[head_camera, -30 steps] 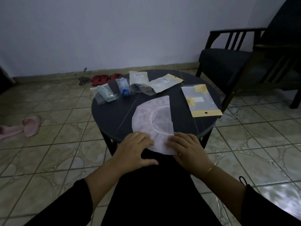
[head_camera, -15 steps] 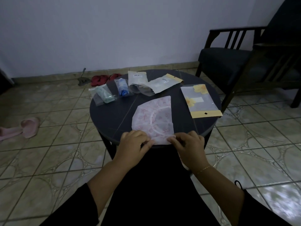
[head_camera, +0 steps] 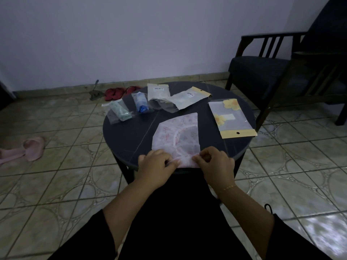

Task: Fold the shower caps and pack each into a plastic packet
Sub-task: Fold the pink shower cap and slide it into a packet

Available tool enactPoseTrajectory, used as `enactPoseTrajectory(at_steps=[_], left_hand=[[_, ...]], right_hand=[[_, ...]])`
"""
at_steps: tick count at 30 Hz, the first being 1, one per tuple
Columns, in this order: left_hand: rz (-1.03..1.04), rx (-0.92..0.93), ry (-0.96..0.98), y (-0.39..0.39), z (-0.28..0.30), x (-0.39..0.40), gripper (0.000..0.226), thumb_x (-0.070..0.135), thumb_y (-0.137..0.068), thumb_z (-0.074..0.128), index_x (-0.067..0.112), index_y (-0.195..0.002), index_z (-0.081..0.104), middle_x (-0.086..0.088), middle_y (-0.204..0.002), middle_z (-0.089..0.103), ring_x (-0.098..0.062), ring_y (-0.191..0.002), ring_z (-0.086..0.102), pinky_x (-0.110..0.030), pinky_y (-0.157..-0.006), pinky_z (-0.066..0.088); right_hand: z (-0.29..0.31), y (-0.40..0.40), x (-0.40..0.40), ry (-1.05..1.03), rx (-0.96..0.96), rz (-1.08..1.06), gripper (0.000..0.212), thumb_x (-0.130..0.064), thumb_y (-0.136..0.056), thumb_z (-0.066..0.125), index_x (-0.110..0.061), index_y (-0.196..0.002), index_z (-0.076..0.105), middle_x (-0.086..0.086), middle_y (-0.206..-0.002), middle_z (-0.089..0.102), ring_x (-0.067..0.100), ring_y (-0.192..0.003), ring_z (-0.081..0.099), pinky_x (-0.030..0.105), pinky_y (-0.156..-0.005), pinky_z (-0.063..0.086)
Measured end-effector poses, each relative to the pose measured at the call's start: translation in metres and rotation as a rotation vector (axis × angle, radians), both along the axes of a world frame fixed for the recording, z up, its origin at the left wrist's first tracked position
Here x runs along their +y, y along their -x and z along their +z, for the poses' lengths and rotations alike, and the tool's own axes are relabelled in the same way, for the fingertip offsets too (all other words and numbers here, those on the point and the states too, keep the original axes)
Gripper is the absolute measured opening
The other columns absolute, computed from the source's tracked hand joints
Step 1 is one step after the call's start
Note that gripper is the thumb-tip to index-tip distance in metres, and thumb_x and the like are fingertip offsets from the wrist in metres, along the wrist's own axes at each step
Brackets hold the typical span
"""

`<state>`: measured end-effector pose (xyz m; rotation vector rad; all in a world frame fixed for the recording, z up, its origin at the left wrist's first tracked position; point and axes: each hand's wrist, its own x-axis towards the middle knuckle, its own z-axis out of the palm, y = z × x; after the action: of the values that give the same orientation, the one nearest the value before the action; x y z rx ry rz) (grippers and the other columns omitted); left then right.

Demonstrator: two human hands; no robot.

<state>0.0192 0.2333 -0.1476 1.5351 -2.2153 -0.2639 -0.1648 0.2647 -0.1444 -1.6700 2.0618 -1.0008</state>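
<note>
A pink shower cap point(head_camera: 177, 135), folded flat, lies on the near half of the round dark table point(head_camera: 129, 136). The left hand point(head_camera: 156, 165) and right hand point(head_camera: 216, 162) each pinch its near edge at the table's rim, fingers curled. A flowered packet point(head_camera: 231, 119) lies to its right; filled packets point(head_camera: 120, 111) sit farther back, their contents hard to make out in the dim light.

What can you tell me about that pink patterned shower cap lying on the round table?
The thin, translucent pink-patterned plastic shower cap lies folded flat, with one straight edge on the right and a curved one on the left. A paler gathered band arcs through it. It sits near the front edge of the dark round table. The left hand and right hand pinch its near edge.
</note>
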Motion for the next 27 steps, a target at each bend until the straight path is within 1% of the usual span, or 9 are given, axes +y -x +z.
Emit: enactPoseTrajectory(at_steps=[2, 5, 9, 12, 16, 19, 22, 24, 27], left_hand=[[0.026, -0.016, 0.045, 0.002, 0.002, 0.002, 0.023, 0.056, -0.088, 0.050, 0.034, -0.094, 0.056, 0.018, -0.092, 0.050, -0.004, -0.092, 0.042, -0.029, -0.080, 0.021], [-0.052, -0.056, 0.157, 0.005, 0.006, 0.004, 0.024, 0.046, -0.088, 0.057, 0.037, -0.110, 0.056, 0.017, -0.102, 0.047, -0.005, -0.098, 0.043, -0.028, -0.083, 0.023], [-0.290, -0.171, 0.290, 0.004, 0.007, 0.001, 0.012, 0.031, -0.082, 0.062, 0.035, -0.091, 0.071, 0.015, -0.093, 0.061, -0.014, -0.086, 0.058, -0.028, -0.075, 0.029], [-0.344, -0.215, 0.185, -0.003, 0.013, -0.005, 0.031, 0.045, -0.087, 0.044, 0.037, -0.104, 0.069, 0.018, -0.104, 0.064, -0.009, -0.098, 0.056, -0.027, -0.083, 0.024], [-0.396, -0.221, 0.068, -0.010, 0.016, -0.012, 0.065, 0.070, -0.078, 0.024, 0.038, -0.119, 0.062, 0.020, -0.121, 0.058, -0.003, -0.111, 0.047, -0.022, -0.089, 0.016], [-0.379, -0.208, 0.042, -0.006, 0.020, -0.018, 0.051, 0.065, -0.086, 0.031, 0.039, -0.115, 0.064, 0.020, -0.117, 0.061, -0.003, -0.109, 0.049, -0.022, -0.087, 0.018], [-0.332, -0.184, -0.057, -0.002, 0.024, -0.028, 0.030, 0.045, -0.097, 0.043, 0.035, -0.115, 0.065, 0.017, -0.117, 0.064, -0.005, -0.109, 0.053, -0.023, -0.087, 0.025], [-0.285, -0.093, -0.142, 0.000, 0.026, -0.031, 0.028, 0.042, -0.097, 0.046, 0.033, -0.112, 0.067, 0.014, -0.112, 0.067, -0.005, -0.103, 0.057, -0.021, -0.085, 0.034], [-0.217, 0.077, -0.279, 0.001, 0.028, -0.032, 0.021, 0.044, -0.092, 0.054, 0.035, -0.103, 0.070, 0.018, -0.103, 0.068, 0.000, -0.094, 0.059, -0.017, -0.080, 0.043]], right_hand=[[0.000, -0.001, 0.001, 0.019, 0.020, 0.019, 0.015, -0.043, -0.086, 0.060, -0.033, -0.093, 0.052, -0.011, -0.089, 0.060, 0.013, -0.092, 0.053, 0.031, -0.085, 0.031], [-0.003, 0.000, 0.006, 0.063, 0.223, 0.028, 0.019, -0.044, -0.088, 0.057, -0.034, -0.104, 0.059, -0.008, -0.098, 0.051, 0.016, -0.099, 0.046, 0.030, -0.081, 0.027], [-0.006, -0.001, 0.008, 0.128, 0.321, 0.007, 0.020, -0.040, -0.082, 0.067, -0.033, -0.100, 0.070, 0.000, -0.100, 0.053, 0.025, -0.096, 0.048, 0.032, -0.075, 0.026], [-0.011, 0.002, 0.009, 0.128, 0.421, 0.009, 0.015, -0.044, -0.081, 0.066, -0.036, -0.093, 0.073, 0.001, -0.098, 0.059, 0.029, -0.091, 0.053, 0.036, -0.071, 0.034], [-0.018, 0.020, 0.012, -0.020, 0.515, 0.113, 0.049, -0.070, -0.084, 0.027, -0.048, -0.112, 0.062, 0.000, -0.115, 0.058, 0.027, -0.109, 0.049, 0.041, -0.078, 0.038], [-0.015, 0.027, 0.012, -0.076, 0.567, 0.210, 0.072, -0.085, -0.073, 0.015, -0.050, -0.123, 0.053, -0.002, -0.130, 0.049, 0.026, -0.125, 0.037, 0.044, -0.088, 0.034], [-0.010, 0.027, 0.009, -0.026, 0.541, 0.220, 0.084, -0.090, -0.067, 0.006, -0.050, -0.121, 0.056, -0.005, -0.132, 0.049, 0.023, -0.129, 0.030, 0.044, -0.091, 0.030], [-0.003, 0.027, 0.007, -0.053, 0.492, 0.222, 0.076, -0.087, -0.069, 0.011, -0.052, -0.120, 0.056, -0.011, -0.136, 0.044, 0.018, -0.132, 0.022, 0.041, -0.096, 0.024], [0.006, 0.027, 0.000, -0.122, 0.447, 0.241, 0.048, -0.070, -0.086, 0.032, -0.047, -0.118, 0.060, -0.015, -0.136, 0.040, 0.012, -0.131, 0.017, 0.037, -0.099, 0.020]])
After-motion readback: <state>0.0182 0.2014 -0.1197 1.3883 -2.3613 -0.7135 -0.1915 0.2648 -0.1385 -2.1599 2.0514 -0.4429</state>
